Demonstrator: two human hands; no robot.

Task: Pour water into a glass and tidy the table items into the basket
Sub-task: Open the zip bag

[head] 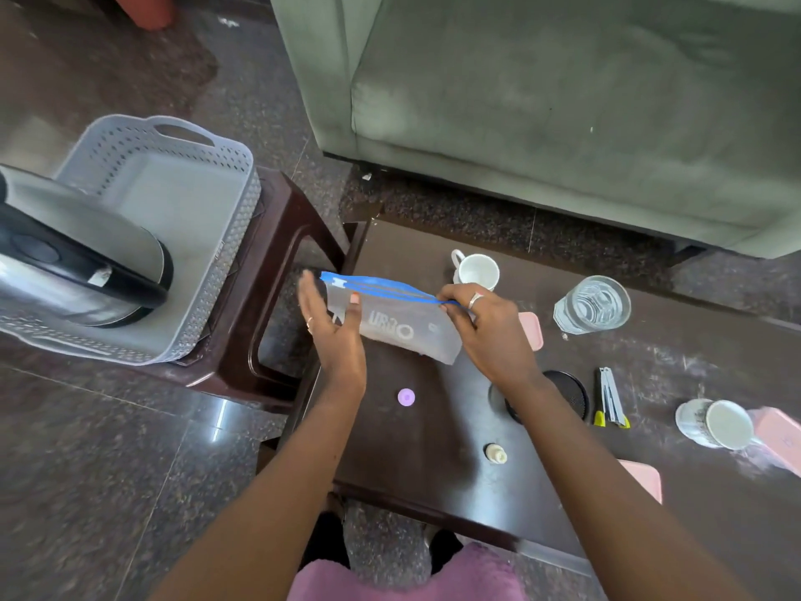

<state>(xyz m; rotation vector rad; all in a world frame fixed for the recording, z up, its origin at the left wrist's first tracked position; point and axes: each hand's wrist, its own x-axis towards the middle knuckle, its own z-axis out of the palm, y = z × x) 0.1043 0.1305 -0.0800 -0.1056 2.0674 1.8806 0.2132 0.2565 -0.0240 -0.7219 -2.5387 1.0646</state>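
- Blue-zipped clear plastic bag (pixel 403 329) held in the air above the far left corner of the dark brown table (pixel 424 466), white lettering on its front face.
- Right grip (pixel 481 325): clamped on the right end of the bag's blue strip, fingers curled, ring on one finger.
- Left grip (pixel 338 336): apart, fingers straight and blurred at the bag's left edge, thumb laid against the bag's front face.
- Glass (pixel 591 305) of water upright on the far right part of the table, well apart from both hands.
- Grey perforated basket (pixel 236 249) on a dark brown stool (pixel 281 236) left of the table; steel kettle (pixel 78 262) with black handle inside it, on its near left side.
- White cup (pixel 474 271) upright at the far edge of the table, just behind the bag.
- Second white cup (pixel 711 422) on its side at the right, touching a pink box (pixel 778 440).
- Pink lid (pixel 532 329) partly hidden behind the right wrist.
- Black round disc (pixel 570 396) under the right forearm, metal clipper (pixel 609 401) with yellow-green tips just to its right.
- Small lilac disc (pixel 406 396) and small cream cap (pixel 496 453) on the near part of the table, apart from each other.
- Grey-green sofa (pixel 563 101) beyond the table, on the speckled stone floor (pixel 130 448).
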